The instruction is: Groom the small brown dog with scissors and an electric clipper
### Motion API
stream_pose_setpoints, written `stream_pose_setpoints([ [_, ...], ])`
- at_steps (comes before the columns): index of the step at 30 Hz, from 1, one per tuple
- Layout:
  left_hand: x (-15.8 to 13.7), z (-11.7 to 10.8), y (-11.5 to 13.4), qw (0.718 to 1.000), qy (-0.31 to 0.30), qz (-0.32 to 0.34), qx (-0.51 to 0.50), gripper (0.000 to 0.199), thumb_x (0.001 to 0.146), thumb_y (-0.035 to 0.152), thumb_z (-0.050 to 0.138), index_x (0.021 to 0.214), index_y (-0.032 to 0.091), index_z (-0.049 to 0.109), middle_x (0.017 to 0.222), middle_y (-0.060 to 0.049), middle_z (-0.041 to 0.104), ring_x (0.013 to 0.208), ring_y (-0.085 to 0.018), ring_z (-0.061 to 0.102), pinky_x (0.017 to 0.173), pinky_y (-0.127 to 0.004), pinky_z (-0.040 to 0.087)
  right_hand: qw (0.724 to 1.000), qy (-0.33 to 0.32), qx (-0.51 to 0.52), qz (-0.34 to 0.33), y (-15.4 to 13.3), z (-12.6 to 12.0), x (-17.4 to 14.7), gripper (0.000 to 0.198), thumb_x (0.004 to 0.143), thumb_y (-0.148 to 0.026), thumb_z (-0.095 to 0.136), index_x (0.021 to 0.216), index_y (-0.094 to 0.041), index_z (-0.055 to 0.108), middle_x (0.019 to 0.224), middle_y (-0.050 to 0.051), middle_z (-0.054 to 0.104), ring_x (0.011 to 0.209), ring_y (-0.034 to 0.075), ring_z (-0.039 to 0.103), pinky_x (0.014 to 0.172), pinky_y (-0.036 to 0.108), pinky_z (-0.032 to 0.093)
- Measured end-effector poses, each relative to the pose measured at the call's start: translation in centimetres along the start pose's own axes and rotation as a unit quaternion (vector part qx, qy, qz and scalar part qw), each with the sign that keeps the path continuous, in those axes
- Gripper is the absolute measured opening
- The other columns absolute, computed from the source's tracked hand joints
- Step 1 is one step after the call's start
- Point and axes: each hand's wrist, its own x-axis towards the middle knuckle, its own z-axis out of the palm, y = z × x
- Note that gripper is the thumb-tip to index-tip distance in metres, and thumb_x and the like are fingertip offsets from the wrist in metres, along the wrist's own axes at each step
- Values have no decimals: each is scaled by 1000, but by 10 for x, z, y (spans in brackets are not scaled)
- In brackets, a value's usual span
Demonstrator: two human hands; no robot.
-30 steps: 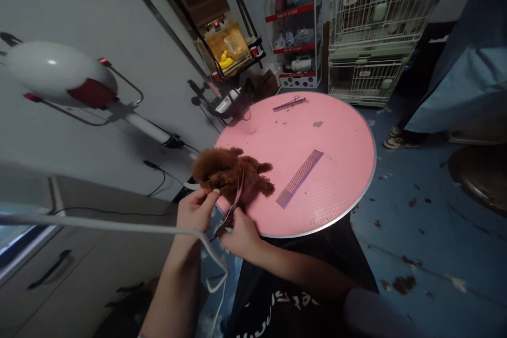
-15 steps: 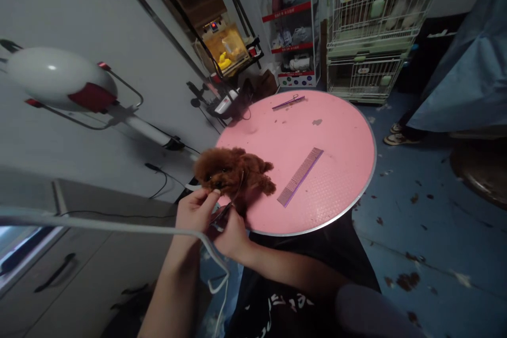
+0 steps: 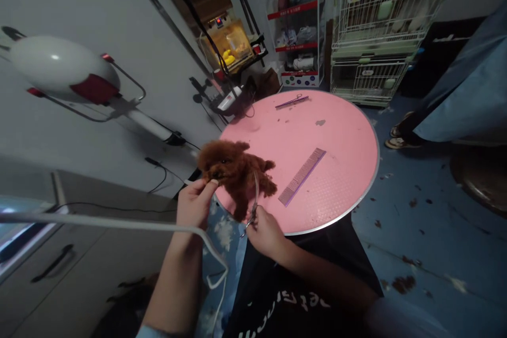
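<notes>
A small curly brown dog [image 3: 233, 171] is at the left edge of the round pink table [image 3: 344, 142], facing me. My left hand [image 3: 196, 203] is closed at its muzzle, thumb and fingers pinched at the chin. In my right hand [image 3: 265, 229] is a pair of grooming scissors [image 3: 256, 187], blades pointing up beside the dog's chest and front leg. Whether the blades touch the fur I cannot tell. A long purple-backed comb [image 3: 301, 177] lies on the table, to the right of the dog.
Another comb with scissors [image 3: 292, 102] lies toward the table's far edge. A white-and-red lamp-like device [image 3: 63, 68] juts from the left, and a pale bent tube [image 3: 158, 226] crosses before my left forearm. Wire cages [image 3: 370, 37] stand behind; a person's blue garment [image 3: 463, 90] is at right.
My right hand has moved right with the scissors, away from my left hand, and the blades now point upward. The dog's head has lifted and shifted slightly; my left hand stays at its muzzle.
</notes>
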Motion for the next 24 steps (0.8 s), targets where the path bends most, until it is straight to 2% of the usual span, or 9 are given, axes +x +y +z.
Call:
stream_pose_setpoints([
  [4,7,4,4,1000,5,11,-17,29,65,44,64,59,16,57,55,4,44,56,-9,34,54,-23,29,1000,12,23,-10,2,-7,6,34,75,-6,55,105,-21,51,90,3,68,80,16,67,74,28,53],
  [8,12,4,4,1000,13,18,-16,32,64,44,63,53,18,51,51,4,39,52,-9,32,52,-24,26,989,10,145,3,10,2,7,42,70,-7,60,109,-21,52,102,4,68,85,14,68,76,27,54],
  [11,13,4,8,999,16,27,-7,32,65,44,61,51,19,49,49,4,39,51,-10,32,50,-24,25,975,8,217,40,8,5,5,33,71,-14,64,102,-20,56,89,1,66,76,13,66,67,24,53],
  [13,12,5,14,999,12,40,7,32,65,43,60,49,19,48,47,4,37,49,-10,30,49,-24,25,973,-2,216,76,2,4,4,12,79,-25,60,88,-19,58,69,-2,60,60,12,60,57,23,49],
  [14,12,5,17,999,7,46,13,32,65,42,60,48,19,47,46,4,36,49,-9,30,48,-24,24,976,-7,200,81,-1,4,3,10,83,-28,56,81,-19,58,63,-3,56,56,12,57,54,23,46],
  [18,12,8,26,997,-20,65,36,34,65,44,60,48,18,46,48,4,33,50,-9,29,49,-24,24,993,-30,116,16,-13,6,-1,22,86,-18,45,64,-19,51,61,-3,53,64,12,56,63,22,45],
  [19,12,8,26,996,-27,71,43,35,65,44,60,47,18,45,49,4,33,51,-9,29,49,-23,24,992,-46,113,14,-15,9,-1,23,86,-16,44,65,-19,50,62,-3,53,64,12,56,63,22,45],
  [21,12,10,27,994,-40,83,57,37,65,45,59,46,18,43,48,4,31,51,-9,29,49,-23,23,983,-82,156,52,-19,18,-3,21,89,-17,40,70,-20,49,61,-3,54,59,11,58,62,23,47],
  [24,11,11,26,992,-52,88,71,37,66,45,58,46,18,42,47,4,31,50,-9,28,48,-24,22,948,-111,280,102,-25,37,-4,5,86,-19,51,89,-21,48,68,-4,61,63,13,64,66,26,53],
])
